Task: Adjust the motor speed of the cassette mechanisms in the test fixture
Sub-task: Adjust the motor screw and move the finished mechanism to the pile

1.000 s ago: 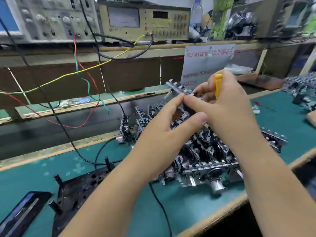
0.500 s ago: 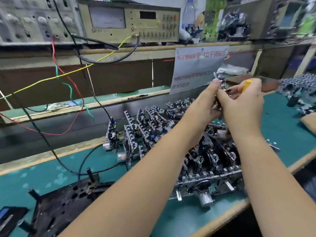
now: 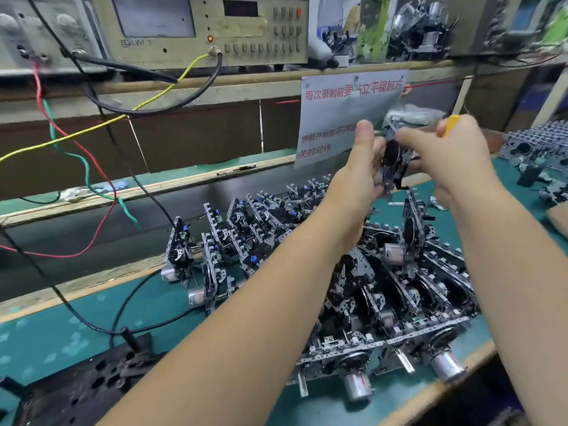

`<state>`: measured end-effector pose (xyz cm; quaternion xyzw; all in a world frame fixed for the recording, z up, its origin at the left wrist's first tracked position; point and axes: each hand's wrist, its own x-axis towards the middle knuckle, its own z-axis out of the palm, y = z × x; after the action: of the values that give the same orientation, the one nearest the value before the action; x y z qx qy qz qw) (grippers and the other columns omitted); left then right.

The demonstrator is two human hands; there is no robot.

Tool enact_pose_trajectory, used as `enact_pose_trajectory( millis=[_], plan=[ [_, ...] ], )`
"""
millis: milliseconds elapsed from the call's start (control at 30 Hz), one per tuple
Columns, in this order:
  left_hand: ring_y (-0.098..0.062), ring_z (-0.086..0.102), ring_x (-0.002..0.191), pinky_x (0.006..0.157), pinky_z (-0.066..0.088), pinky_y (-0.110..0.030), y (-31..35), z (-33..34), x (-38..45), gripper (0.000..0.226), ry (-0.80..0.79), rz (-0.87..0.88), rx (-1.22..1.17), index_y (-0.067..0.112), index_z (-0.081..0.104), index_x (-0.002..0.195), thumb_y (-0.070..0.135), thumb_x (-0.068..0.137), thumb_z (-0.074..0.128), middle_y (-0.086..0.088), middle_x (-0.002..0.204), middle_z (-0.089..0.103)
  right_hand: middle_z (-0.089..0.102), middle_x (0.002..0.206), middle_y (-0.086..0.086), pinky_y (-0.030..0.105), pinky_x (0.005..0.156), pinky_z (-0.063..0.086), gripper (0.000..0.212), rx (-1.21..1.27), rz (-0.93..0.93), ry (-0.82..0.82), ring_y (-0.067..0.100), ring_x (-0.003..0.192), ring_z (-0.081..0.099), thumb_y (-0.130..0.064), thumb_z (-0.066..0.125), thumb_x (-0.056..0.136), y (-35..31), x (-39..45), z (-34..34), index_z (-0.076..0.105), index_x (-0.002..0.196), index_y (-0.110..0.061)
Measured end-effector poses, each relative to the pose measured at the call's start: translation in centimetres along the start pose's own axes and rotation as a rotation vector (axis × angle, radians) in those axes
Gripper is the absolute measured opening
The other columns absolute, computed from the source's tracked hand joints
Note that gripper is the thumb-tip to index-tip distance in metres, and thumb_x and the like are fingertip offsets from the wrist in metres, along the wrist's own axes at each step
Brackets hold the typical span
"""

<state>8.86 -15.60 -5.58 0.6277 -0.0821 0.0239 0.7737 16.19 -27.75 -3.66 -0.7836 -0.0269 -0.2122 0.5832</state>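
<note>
Cassette mechanism [image 3: 395,167] upright (both hands)

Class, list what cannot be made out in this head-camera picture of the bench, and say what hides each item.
- Screwdriver: only its yellow handle shows; the right hand covers the tip.
- Held cassette mechanism: motion-blurred, partly behind the left hand.
- Test fixture: cut off by the bottom-left edge.
- Paper sign: lower text blurred, partly behind hands.

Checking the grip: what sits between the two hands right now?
In the head view, one cassette mechanism, lifted above the pile; left hand and right hand both grip it.
</note>
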Motion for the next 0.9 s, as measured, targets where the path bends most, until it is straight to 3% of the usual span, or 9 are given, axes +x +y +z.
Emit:
enact_pose_trajectory(
  millis=[33,100,200,300,467,667,767,833,900],
  plan=[
    [0.008,0.051,0.115,0.107,0.037,-0.029,0.3,0.3,0.7,0.073,0.007,0.007,0.024,0.018,0.032,0.157,0.065,0.102,0.015,0.004,0.15,0.048,0.049,0.087,-0.002,0.059,0.085,0.056,0.048,0.0,-0.029,0.022,0.028,0.088,0.062,-0.043,0.078,0.064,-0.4,0.5,-0.1,0.036,0.08,-0.028],
    [-0.005,0.044,0.135,0.117,0.028,-0.037,0.7,0.9,2.3,0.074,0.018,0.001,0.05,0.02,0.035,0.156,0.067,0.101,0.016,0.001,0.155,0.043,0.052,0.089,0.001,0.057,0.081,0.057,0.048,-0.054,-0.094,0.046,0.028,0.084,0.063,-0.042,0.078,0.065,-1.2,1.8,-0.5,0.034,0.08,-0.028],
    [-0.02,0.032,0.147,0.119,0.024,-0.038,0.8,1.6,4.6,0.077,0.044,-0.028,0.046,0.017,0.035,0.155,0.068,0.101,0.015,-0.003,0.159,0.038,0.057,0.1,0.011,0.051,0.086,0.056,0.05,-0.242,-0.134,0.001,0.032,0.101,0.065,-0.041,0.081,0.07,-1.4,5.0,-0.9,0.039,0.089,-0.022],
    [-0.023,0.043,0.138,0.107,0.034,-0.036,-0.1,2.2,6.9,0.083,0.077,-0.123,0.014,0.012,0.041,0.152,0.07,0.099,0.012,-0.01,0.157,0.042,0.055,0.093,0.009,0.041,0.077,0.051,0.048,-0.503,-0.079,-0.129,0.028,0.095,0.06,-0.038,0.083,0.077,0.3,7.3,-0.3,0.045,0.095,-0.015],
    [-0.028,0.036,0.147,0.119,0.029,-0.046,-1.9,3.8,9.9,0.091,0.152,-0.31,0.013,0.015,0.015,0.161,0.077,0.094,0.014,-0.01,0.164,0.028,0.057,0.087,0.014,0.037,0.07,0.043,0.037,-0.66,0.009,-0.229,0.03,0.086,0.057,-0.02,0.079,0.08,5.4,8.0,1.0,0.046,0.089,-0.009],
    [-0.033,0.03,0.148,0.118,0.028,-0.045,-2.7,4.0,10.8,0.084,0.117,-0.371,0.061,0.013,0.018,0.16,0.07,0.099,0.018,-0.011,0.162,0.029,0.059,0.087,0.024,0.038,0.078,0.048,0.014,-0.881,0.172,-0.453,0.031,0.087,0.057,-0.002,0.058,0.094,10.4,7.5,1.8,0.054,0.081,0.003],
    [-0.033,0.025,0.15,0.122,0.021,-0.049,-2.3,3.3,10.5,0.087,0.127,-0.373,0.045,0.011,0.015,0.16,0.072,0.098,0.02,-0.013,0.164,0.023,0.052,0.085,0.014,0.026,0.071,0.038,0.037,-0.88,0.183,-0.476,0.023,0.079,0.049,-0.005,0.049,0.101,10.2,7.2,1.0,0.036,0.067,-0.012],
    [-0.034,0.021,0.152,0.123,0.018,-0.052,-1.8,2.5,9.8,0.089,0.115,-0.379,0.017,0.01,0.016,0.16,0.073,0.097,0.019,-0.014,0.166,0.018,0.06,0.079,0.017,0.026,0.063,0.044,0.031,-0.824,0.211,-0.445,0.027,0.07,0.057,-0.012,0.056,0.099,8.0,6.9,-0.1,0.047,0.071,-0.003],
    [-0.034,0.022,0.152,0.123,0.02,-0.054,-1.0,1.8,8.6,0.09,0.121,-0.36,0.001,0.011,0.018,0.16,0.075,0.096,0.019,-0.015,0.166,0.018,0.066,0.087,0.027,0.034,0.066,0.047,0.029,-0.779,0.092,-0.327,0.038,0.079,0.064,-0.022,0.062,0.095,4.6,6.4,-1.0,0.058,0.085,0.005]
  ],
)
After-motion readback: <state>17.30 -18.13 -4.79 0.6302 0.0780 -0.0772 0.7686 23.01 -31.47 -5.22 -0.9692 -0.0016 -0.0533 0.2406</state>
